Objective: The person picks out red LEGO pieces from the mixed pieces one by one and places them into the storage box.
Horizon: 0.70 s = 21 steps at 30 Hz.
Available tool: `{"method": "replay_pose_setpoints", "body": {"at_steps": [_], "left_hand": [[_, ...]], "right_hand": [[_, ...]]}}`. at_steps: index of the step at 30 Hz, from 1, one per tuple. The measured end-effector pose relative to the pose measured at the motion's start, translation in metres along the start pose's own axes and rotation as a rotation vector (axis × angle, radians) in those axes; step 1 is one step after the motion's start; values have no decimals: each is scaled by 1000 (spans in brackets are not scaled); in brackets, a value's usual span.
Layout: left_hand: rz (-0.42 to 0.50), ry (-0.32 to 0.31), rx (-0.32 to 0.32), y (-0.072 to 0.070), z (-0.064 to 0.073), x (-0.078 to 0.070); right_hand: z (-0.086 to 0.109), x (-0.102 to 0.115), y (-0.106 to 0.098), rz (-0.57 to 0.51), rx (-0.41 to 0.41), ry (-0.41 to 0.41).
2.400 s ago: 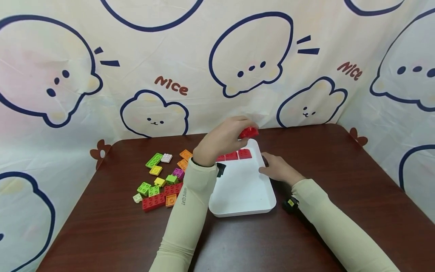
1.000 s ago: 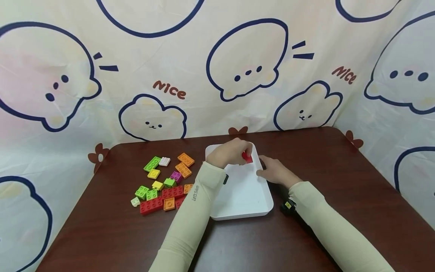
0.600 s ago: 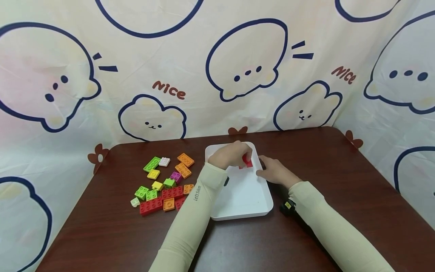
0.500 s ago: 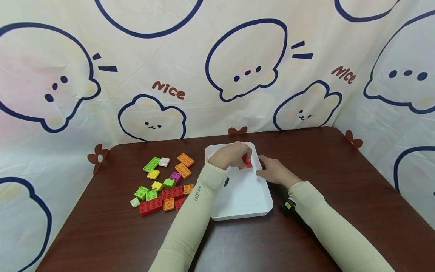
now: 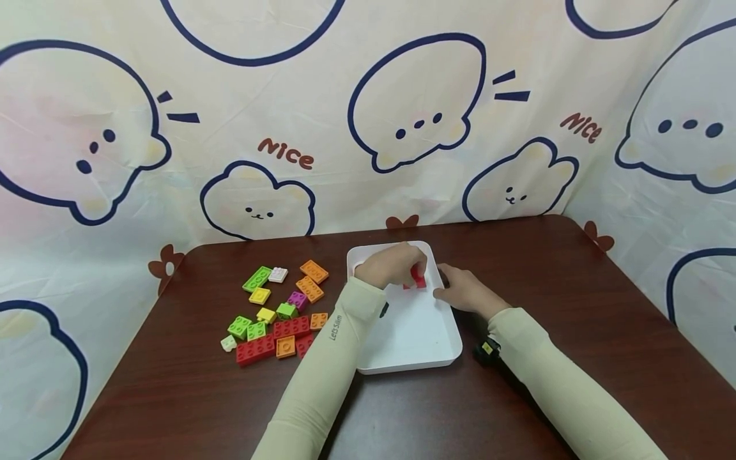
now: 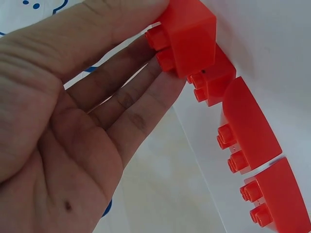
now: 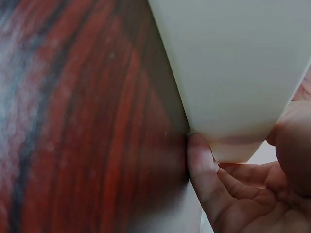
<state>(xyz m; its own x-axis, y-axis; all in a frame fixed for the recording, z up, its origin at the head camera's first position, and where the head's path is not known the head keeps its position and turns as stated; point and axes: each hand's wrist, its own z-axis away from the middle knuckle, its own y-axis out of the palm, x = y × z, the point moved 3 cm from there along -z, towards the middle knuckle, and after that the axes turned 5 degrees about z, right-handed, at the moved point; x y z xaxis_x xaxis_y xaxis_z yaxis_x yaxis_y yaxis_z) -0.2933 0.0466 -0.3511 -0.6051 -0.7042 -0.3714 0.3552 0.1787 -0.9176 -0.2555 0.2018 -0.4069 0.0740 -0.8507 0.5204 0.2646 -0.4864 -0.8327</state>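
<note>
My left hand reaches over the far part of a white tray, pinching a red toy building brick between thumb and fingers. In the left wrist view, more red bricks line up in a row on the tray floor along its wall, studs toward the wall, and the held brick comes beside that row. From the head the row is mostly hidden behind the hand. On the tray's right side, my right hand grips the wall, fingertips low on its outside and thumb at the rim.
Left of the tray lie loose bricks: a long red one, an orange one, a lime green one, a yellow one, a purple one and several others. A printed curtain hangs behind the dark wooden table.
My left hand has come down from above the tray's far edge into the tray with the red brick, then edged slightly nearer. The right hand stays on the tray's side.
</note>
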Motion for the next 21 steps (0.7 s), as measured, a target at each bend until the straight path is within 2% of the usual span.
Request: {"method": "replay_pose_setpoints", "body": {"at_steps": [11,21], "left_hand": [[21,-29,13,4,-1,3],[19,-23,22,6,-3,5]], "right_hand": [[-1,-1,0,2,1,2],[-2,-2,1,-2,5,-1]]}}
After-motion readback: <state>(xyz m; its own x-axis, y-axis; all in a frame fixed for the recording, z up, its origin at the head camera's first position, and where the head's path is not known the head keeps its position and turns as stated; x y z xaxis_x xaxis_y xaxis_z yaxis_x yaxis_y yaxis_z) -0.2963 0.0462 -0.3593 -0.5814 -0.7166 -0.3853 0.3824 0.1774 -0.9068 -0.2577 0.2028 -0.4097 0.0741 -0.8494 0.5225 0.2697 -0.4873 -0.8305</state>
